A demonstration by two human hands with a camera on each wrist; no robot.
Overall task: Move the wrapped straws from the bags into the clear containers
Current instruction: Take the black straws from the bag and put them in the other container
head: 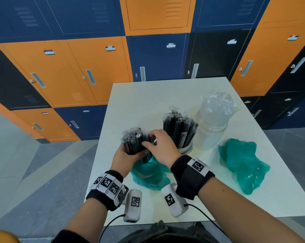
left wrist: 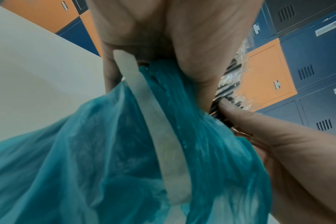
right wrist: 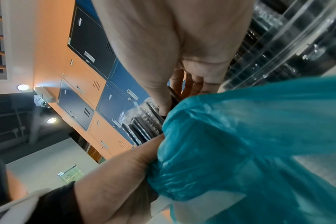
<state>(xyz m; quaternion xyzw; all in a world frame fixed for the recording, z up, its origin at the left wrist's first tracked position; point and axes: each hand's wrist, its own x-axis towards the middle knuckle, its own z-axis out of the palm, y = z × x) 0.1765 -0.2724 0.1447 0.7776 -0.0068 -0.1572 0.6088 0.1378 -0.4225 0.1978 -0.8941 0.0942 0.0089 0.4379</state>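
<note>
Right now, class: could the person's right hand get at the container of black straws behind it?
Probably yes. The right hand sits just in front of the container of black straws with nothing between them, though its grip is busy on the bundle of black straws.

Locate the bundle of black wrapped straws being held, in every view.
Head: bundle of black wrapped straws, centre, in the left hand.
Left wrist: right of centre, beyond the thumb.
Right wrist: centre-left, above the teal bag.
Shared landmark: the teal bag under the bundle.
</note>
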